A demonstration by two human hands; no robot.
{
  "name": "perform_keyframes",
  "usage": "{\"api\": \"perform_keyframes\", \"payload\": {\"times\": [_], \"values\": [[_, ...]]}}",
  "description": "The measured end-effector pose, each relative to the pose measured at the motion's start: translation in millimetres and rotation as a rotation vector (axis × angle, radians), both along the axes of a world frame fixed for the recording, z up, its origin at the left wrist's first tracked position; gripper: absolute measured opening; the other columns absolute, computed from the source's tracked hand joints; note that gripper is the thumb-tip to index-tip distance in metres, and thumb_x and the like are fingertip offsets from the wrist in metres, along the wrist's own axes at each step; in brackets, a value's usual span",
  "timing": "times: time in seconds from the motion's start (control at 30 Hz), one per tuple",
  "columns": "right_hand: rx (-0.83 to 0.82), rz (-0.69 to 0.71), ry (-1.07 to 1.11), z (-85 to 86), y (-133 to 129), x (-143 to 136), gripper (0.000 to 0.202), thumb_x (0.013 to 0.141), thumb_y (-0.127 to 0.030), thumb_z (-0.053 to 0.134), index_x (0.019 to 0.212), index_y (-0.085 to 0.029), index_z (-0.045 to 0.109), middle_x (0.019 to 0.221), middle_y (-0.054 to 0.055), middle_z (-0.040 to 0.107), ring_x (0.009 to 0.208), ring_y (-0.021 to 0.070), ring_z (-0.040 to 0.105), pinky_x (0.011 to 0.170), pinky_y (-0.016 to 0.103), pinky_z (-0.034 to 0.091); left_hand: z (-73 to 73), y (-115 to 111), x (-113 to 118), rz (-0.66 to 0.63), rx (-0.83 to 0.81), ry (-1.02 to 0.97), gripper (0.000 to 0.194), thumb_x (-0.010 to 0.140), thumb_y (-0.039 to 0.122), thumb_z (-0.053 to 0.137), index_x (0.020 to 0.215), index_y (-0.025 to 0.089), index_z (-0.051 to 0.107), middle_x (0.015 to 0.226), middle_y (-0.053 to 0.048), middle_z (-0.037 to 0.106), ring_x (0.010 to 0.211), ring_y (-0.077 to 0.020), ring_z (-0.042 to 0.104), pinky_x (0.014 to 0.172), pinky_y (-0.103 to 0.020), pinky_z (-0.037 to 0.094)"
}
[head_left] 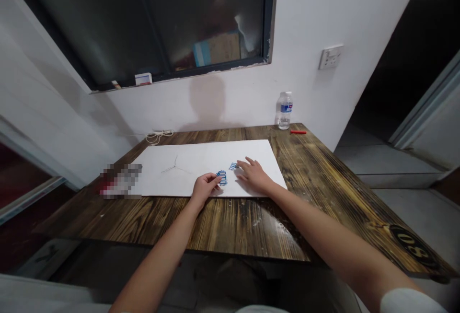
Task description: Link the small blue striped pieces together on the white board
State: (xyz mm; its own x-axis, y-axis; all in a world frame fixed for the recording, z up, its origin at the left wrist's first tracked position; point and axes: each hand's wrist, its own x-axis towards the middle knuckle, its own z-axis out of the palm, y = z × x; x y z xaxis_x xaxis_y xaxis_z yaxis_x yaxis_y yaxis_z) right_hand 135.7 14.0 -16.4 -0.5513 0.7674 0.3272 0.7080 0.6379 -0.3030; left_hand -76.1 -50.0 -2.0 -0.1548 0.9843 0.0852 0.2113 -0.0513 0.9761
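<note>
My left hand (204, 187) is closed, its thumb and fingers pinching the edge of a small blue frame-like piece (223, 178) with pale gaps, just over the white board. To the right, my right hand (254, 175) has its fingers spread and palm down. Its fingertips reach the edge of a smaller blue piece (233, 166) of similar look, which seems to lie on the board. Whether those fingers grip it is hard to see, but they look apart. Both hands are above the near right part of the white board (201, 155).
Thin dark strands (175, 165) lie on the board's left part. A coiled white cord (158, 135) rests at the table's back left. A water bottle (284, 111) and a red pen-like stick (298, 132) are at the back right of the wooden table (323, 183). A wall rises behind.
</note>
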Motion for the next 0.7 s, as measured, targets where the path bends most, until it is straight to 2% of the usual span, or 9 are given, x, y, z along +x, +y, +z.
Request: {"api": "perform_keyframes", "payload": {"times": [0.07, 0.17, 0.33, 0.43, 0.53, 0.6, 0.7], "values": [[0.017, 0.06, -0.043, -2.5, -2, -4, 0.051, 0.09, -0.043, 0.043, 0.136, -0.02, 0.038, 0.141, 0.011, 0.04, 0.137, 0.0294, 0.016, 0.106, 0.052, 0.017, 0.2, 0, 0, -0.002, -0.004, 0.007, 0.033, 0.062, 0.046, 0.072, 0.068, 0.015, 0.063, 0.05, 0.0, 0.061, 0.044, -0.0114, 0.054, 0.044, -0.02, 0.037], [0.018, 0.12, -0.084, -3.1, -3, -10, 0.051, 0.091, -0.044, 0.039, 0.137, -0.021, 0.037, 0.142, 0.011, 0.038, 0.137, 0.0285, 0.015, 0.107, 0.054, 0.012, 0.5, 0, 0, -0.003, -0.01, 0.01, 0.032, 0.062, 0.046, 0.072, 0.069, 0.016, 0.064, 0.05, 0.001, 0.061, 0.045, -0.0117, 0.055, 0.045, -0.02, 0.037], [-0.016, 0.191, -0.076, 5.8, -1, -7, 0.039, 0.091, -0.038, 0.041, 0.126, -0.021, 0.049, 0.127, 0.011, 0.054, 0.127, 0.0253, 0.037, 0.105, 0.052, 0.014, 2.1, -1, 1, -0.006, 0.007, -0.001, 0.032, 0.061, 0.046, 0.073, 0.067, 0.016, 0.063, 0.05, 0.002, 0.06, 0.045, -0.0111, 0.054, 0.046, -0.02, 0.037], [-0.022, 0.266, -0.046, 17.9, 1, 3, 0.03, 0.092, -0.034, 0.04, 0.105, -0.021, 0.063, 0.106, 0.009, 0.066, 0.106, 0.0213, 0.054, 0.101, 0.044, 0.023, 3.8, -1, 1, -0.001, 0.001, -0.01, 0.033, 0.06, 0.046, 0.074, 0.067, 0.016, 0.063, 0.052, 0.001, 0.06, 0.045, -0.0111, 0.054, 0.046, -0.02, 0.038], [-0.084, 0.308, -0.019, 29.5, 1, 11, 0.034, 0.093, -0.033, 0.038, 0.088, -0.018, 0.069, 0.086, 0.007, 0.069, 0.083, 0.0164, 0.06, 0.086, 0.029, 0.035, 4.9, -1, 1, -0.001, -0.004, -0.009, 0.034, 0.059, 0.047, 0.074, 0.068, 0.015, 0.063, 0.052, 0.001, 0.061, 0.045, -0.0114, 0.054, 0.046, -0.021, 0.039], [-0.119, 0.268, 0.018, 33.4, 1, 12, 0.035, 0.093, -0.032, 0.038, 0.087, -0.017, 0.069, 0.081, 0.006, 0.069, 0.078, 0.0152, 0.06, 0.077, 0.025, 0.037, 5.4, -1, 1, -0.001, -0.002, -0.013, 0.035, 0.059, 0.047, 0.074, 0.068, 0.015, 0.063, 0.052, 0.001, 0.061, 0.045, -0.011, 0.053, 0.046, -0.021, 0.039], [-0.082, 0.097, 0.087, 30.8, 1, 10, 0.029, 0.091, -0.032, 0.043, 0.098, -0.018, 0.067, 0.092, 0.007, 0.069, 0.089, 0.0172, 0.059, 0.079, 0.025, 0.037, 6.4, -1, 1, 0.006, 0.0, -0.025, 0.035, 0.059, 0.046, 0.075, 0.067, 0.015, 0.062, 0.052, 0.001, 0.06, 0.045, -0.0104, 0.053, 0.047, -0.021, 0.04]]}}
